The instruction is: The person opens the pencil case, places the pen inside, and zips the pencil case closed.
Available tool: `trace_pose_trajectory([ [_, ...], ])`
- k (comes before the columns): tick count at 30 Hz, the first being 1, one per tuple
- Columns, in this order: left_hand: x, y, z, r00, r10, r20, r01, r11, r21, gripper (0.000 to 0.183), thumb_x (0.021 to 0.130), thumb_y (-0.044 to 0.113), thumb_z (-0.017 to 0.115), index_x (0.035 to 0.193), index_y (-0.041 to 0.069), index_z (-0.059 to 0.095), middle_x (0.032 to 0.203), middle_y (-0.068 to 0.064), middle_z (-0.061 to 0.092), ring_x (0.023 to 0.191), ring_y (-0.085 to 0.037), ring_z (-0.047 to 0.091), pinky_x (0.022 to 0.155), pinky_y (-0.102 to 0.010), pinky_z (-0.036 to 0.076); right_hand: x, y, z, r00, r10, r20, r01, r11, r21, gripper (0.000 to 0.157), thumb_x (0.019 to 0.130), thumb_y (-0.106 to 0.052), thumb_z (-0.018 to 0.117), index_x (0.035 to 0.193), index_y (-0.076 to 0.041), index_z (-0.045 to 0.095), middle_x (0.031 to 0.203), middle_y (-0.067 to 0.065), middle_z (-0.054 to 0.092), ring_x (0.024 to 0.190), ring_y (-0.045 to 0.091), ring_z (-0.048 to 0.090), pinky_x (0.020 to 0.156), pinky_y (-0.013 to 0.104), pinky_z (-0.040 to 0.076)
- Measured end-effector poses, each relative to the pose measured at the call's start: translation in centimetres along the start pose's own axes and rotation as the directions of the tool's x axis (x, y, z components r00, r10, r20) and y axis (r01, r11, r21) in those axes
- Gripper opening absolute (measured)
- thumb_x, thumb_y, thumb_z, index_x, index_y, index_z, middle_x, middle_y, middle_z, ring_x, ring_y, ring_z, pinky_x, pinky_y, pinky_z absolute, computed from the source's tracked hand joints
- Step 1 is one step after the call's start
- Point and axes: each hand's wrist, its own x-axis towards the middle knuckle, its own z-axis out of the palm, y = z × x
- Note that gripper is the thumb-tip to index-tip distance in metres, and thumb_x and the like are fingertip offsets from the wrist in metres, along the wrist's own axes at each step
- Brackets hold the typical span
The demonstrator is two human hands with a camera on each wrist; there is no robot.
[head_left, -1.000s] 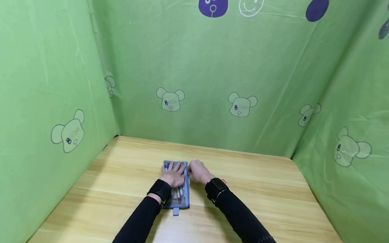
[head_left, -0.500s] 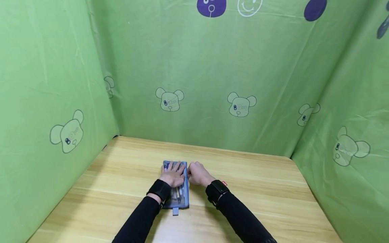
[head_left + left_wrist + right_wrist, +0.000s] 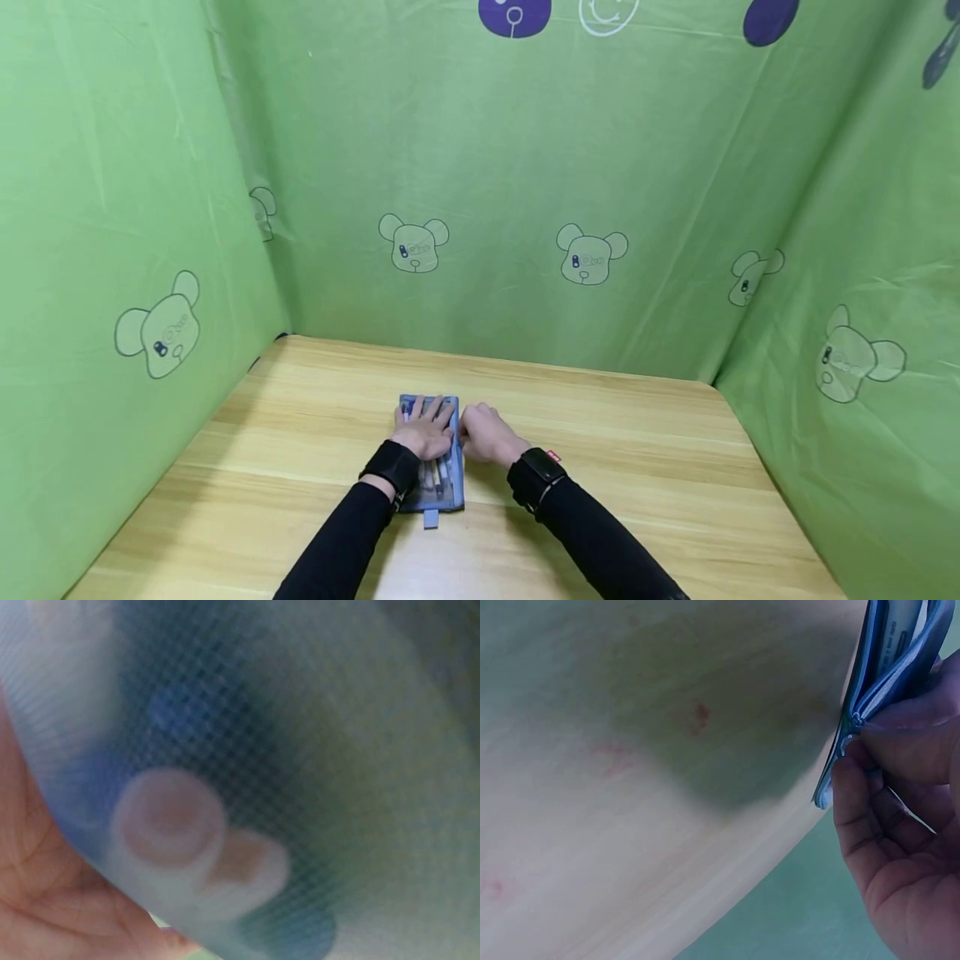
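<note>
A blue mesh pencil case lies lengthwise on the wooden table, with pens showing through it. My left hand rests on its upper part, fingers spread and straight. In the left wrist view the mesh is very close and blurred, with rounded pen ends behind it and the palm along the left. Beside the case's right edge, my right hand pinches the zipper pull between thumb and forefinger. On one side of the slider the zipper gapes and a pen shows inside; on the other its edges lie together.
A grey-blue tab sticks out from the case's near end. Green cloth printed with bear faces walls in the table at the back and both sides. Black bands are worn on both wrists.
My right hand has slid slightly nearer along the case's right edge. The left hand stays on the case, and the head view has shifted a little.
</note>
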Motion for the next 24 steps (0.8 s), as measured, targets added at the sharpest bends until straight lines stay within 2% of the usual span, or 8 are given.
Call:
trace_pose_trajectory([
  [11,0.8,-0.5,1.2,1.0,0.005,0.009,-0.005,1.0,0.02,0.058,0.107,0.041,0.031,0.163,0.03,0.022,0.173,-0.001,0.014,0.161,-0.038,0.005,0.124,-0.071,0.003,-1.1,-0.1,0.2,0.999,-0.022,0.024,0.022,1.0,0.015,0.037,0.076,0.012,0.062,0.056,-0.016,0.048,0.051,-0.009,0.026,0.047,0.005,0.022,0.047,0.019,0.02],
  [19,-1.0,0.6,-1.0,1.0,0.001,-0.011,-0.001,1.0,0.018,0.056,0.107,0.038,0.034,0.162,0.027,0.027,0.172,-0.003,0.018,0.16,-0.038,0.01,0.123,-0.072,0.007,-1.5,-0.2,0.0,0.999,-0.051,0.017,0.051,0.999,0.011,0.038,0.077,0.01,0.062,0.055,-0.017,0.047,0.051,-0.01,0.03,0.047,0.003,0.026,0.046,0.017,0.022],
  [24,-1.4,0.8,-1.1,1.0,0.014,-0.016,-0.014,1.0,0.019,0.056,0.107,0.037,0.036,0.161,0.025,0.03,0.171,-0.005,0.022,0.159,-0.04,0.013,0.122,-0.072,0.009,-2.0,-0.3,0.1,0.997,-0.064,0.031,0.063,0.997,0.034,0.035,0.079,0.011,0.062,0.057,-0.015,0.052,0.051,-0.009,0.032,0.047,0.003,0.027,0.047,0.017,0.022],
])
